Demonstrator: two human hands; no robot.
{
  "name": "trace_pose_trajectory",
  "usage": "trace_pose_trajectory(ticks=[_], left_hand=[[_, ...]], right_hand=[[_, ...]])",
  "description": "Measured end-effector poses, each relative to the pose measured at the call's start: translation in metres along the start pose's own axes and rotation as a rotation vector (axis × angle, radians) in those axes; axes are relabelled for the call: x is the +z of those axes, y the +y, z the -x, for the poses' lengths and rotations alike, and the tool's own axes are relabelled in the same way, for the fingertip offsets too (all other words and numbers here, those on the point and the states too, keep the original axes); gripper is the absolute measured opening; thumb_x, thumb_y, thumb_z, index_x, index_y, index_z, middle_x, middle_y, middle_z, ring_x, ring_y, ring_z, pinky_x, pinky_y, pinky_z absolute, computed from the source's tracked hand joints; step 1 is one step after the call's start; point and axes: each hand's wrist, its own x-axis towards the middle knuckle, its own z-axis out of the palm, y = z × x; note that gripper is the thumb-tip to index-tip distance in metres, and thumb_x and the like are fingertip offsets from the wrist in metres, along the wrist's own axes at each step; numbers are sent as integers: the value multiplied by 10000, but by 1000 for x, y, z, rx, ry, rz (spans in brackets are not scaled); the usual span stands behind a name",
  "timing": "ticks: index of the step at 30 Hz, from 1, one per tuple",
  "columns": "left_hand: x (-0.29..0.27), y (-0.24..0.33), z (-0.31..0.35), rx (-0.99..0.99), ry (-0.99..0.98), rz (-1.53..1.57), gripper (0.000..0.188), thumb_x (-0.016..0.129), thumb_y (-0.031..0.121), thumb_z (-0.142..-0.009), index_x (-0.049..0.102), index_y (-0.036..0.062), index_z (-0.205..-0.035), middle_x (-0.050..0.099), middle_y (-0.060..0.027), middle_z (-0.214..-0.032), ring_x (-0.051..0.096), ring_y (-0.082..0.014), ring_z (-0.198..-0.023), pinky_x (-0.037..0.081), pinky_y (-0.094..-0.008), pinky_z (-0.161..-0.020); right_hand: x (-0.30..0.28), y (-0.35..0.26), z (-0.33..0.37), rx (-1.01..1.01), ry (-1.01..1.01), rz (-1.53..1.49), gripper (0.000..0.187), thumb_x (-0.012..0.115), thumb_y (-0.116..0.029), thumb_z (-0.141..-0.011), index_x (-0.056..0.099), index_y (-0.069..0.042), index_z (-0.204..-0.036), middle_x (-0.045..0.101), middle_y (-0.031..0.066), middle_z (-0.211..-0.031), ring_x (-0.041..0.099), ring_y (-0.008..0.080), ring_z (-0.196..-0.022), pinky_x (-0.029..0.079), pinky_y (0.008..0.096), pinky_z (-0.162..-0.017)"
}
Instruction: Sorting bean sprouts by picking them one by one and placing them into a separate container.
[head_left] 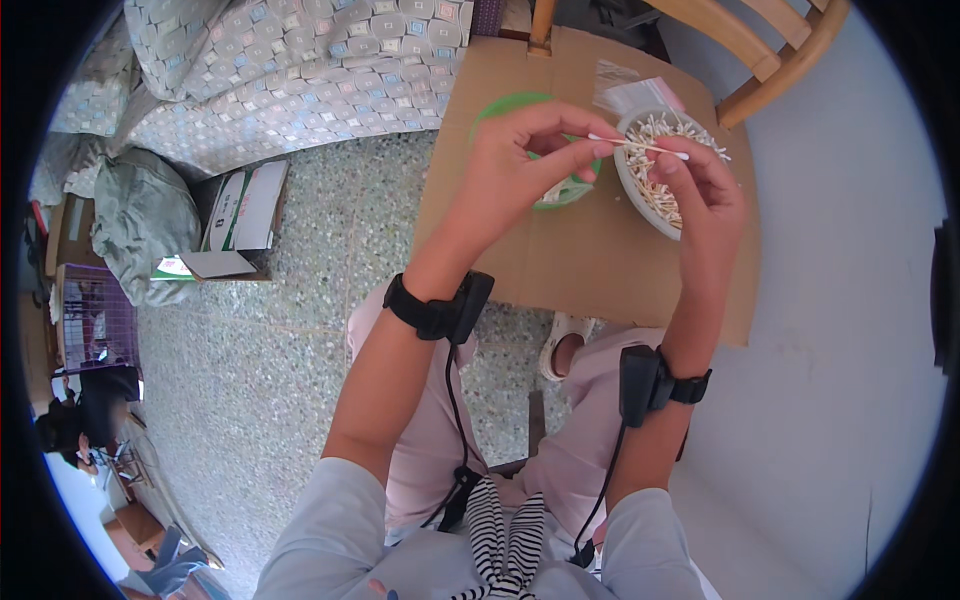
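A cotton swab point(633, 145) with white tips is held level above a sheet of cardboard point(590, 270). Thumb and fingertips of my left hand point(515, 165) pinch it near its left tip. My right hand point(707, 195) grips it near the right tip, its fingers curled. Under and beside my right hand stands a round white bowl point(630, 190) heaped with many loose cotton swabs. A green round container point(512, 100) sits below my left hand, which hides much of it; something pale shows inside.
Behind the bowl lie clear plastic bags point(640, 92). A wooden chair point(760, 65) stands at the far right, close to the pale wall point(840, 260). Patterned cloth point(300, 70) hangs at the far left. An opened carton point(245, 210) rests on the speckled floor point(270, 370).
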Motion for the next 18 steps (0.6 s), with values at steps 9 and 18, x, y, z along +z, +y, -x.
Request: trace_pose_trajectory(ticks=[9, 18], left_hand=[[-22, -2, -7, -127, -165, -58, 181, 661, 164, -933, 708, 17, -1028, 715, -41, -934, 624, -86, -769, 501, -235, -728], [-10, -5, -11, 196, 50, -381, 138, 754, 143, -833, 745, 60, -943, 683, -2, -844, 559, -88, -749, 437, -233, -697]], right_hand=[[-5, 13, -3, 56, -99, 75, 179, 696, -77, -899, 706, 1, -1060, 710, 53, -983, 659, 109, -924, 496, 236, -834], [-6, 20, -21, 60, -101, 59, 180, 697, -63, -895, 708, -10, -1066, 715, 66, -1009, 660, 113, -940, 506, 246, -830]])
